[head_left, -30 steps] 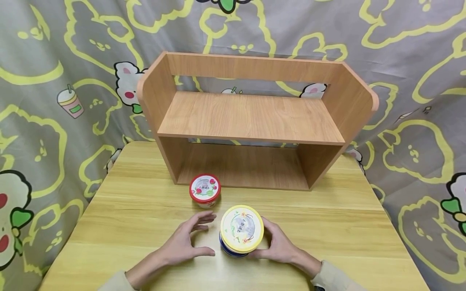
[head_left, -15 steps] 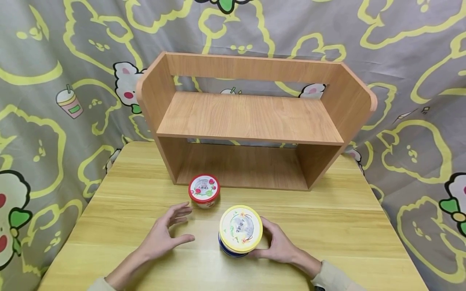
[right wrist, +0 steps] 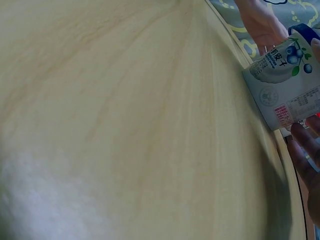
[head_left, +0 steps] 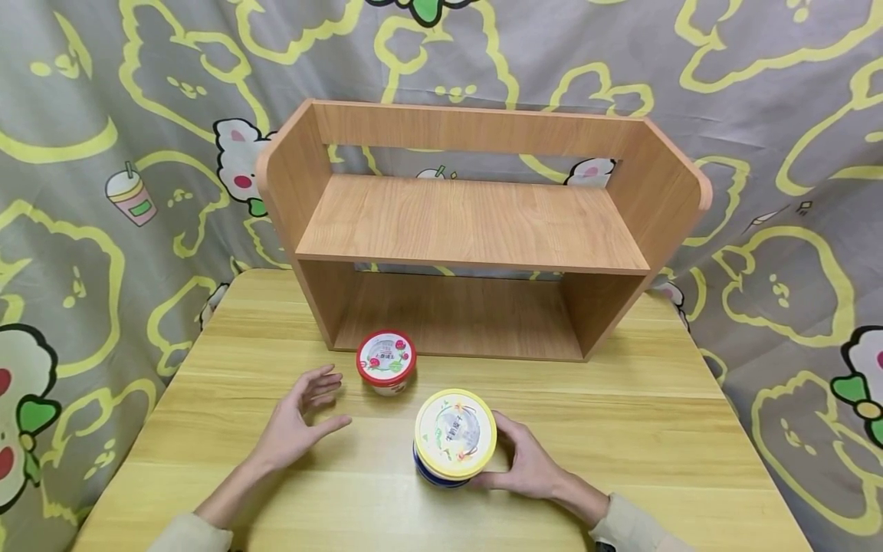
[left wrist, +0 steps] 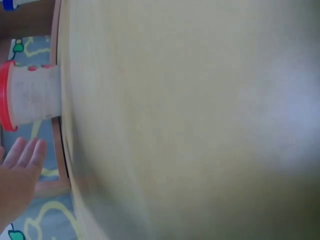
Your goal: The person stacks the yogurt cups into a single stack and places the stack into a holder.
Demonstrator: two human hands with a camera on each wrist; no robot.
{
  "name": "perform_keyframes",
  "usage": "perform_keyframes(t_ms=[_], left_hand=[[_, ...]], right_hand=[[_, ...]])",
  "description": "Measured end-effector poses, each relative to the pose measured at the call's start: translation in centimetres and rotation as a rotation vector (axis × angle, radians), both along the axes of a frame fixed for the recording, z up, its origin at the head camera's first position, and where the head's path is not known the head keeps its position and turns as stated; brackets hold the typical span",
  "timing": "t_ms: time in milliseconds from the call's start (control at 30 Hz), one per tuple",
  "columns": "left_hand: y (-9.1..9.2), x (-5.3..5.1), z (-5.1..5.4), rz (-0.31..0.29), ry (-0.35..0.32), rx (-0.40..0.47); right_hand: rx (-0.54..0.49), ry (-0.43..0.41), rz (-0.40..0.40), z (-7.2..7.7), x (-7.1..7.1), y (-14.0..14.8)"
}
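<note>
A tub with a yellow-rimmed lid (head_left: 455, 435) sits on top of a blue-rimmed tub (head_left: 438, 480) on the table. My right hand (head_left: 526, 464) grips the right side of this stack, thumb at the front. In the right wrist view the lower tub (right wrist: 285, 82) shows blueberries on its wall, with fingers around it. My left hand (head_left: 295, 423) is held off to the left, fingers extended and thumb apart, holding nothing. Just beyond its fingertips stands a red-lidded tub (head_left: 386, 360); in the left wrist view this tub (left wrist: 35, 95) is near the fingers but untouched.
Behind the tubs stands a two-level wooden shelf (head_left: 476, 222) on the wooden table (head_left: 621, 414). The red-lidded tub is close to the shelf's front left corner. A grey patterned curtain (head_left: 779, 92) hangs behind and at both sides.
My left hand has moved left and slightly away from me, leaving the stack's side and ending left of the red-lidded tub. My right hand and the stack have stayed in place.
</note>
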State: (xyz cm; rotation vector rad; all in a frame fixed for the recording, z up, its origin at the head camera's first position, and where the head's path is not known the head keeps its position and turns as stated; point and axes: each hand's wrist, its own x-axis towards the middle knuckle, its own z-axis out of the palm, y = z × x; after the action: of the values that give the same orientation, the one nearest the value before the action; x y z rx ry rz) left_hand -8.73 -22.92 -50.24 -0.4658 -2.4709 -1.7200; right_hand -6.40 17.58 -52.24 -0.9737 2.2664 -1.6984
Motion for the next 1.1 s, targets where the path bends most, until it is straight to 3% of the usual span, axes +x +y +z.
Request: perform_keyframes(t_ms=[267, 467, 667, 833, 1100], left_hand=[[0.9, -1.3, 0.3, 0.017, -0.062, -0.028], [2.1, -2.5, 0.5, -0.004, -0.1, -0.028], [3.0, -3.6, 0.7, -0.01, -0.177, -0.01], [3.5, -4.2, 0.9, -0.004, -0.229, -0.035], [4.4, -4.8, 0.9, 0.0, -0.252, -0.072]], right_hand=[[0.002, -0.001, 0.003, -0.1, 0.0, 0.0], [0.0, -0.002, 0.002, 0.0, -0.1, 0.0], [-0.002, 0.005, 0.0, 0.0, -0.1, 0.0], [-0.003, 0.008, 0.0, -0.1, -0.1, 0.0], [0.002, 0.009, 0.007, -0.1, -0.2, 0.1]])
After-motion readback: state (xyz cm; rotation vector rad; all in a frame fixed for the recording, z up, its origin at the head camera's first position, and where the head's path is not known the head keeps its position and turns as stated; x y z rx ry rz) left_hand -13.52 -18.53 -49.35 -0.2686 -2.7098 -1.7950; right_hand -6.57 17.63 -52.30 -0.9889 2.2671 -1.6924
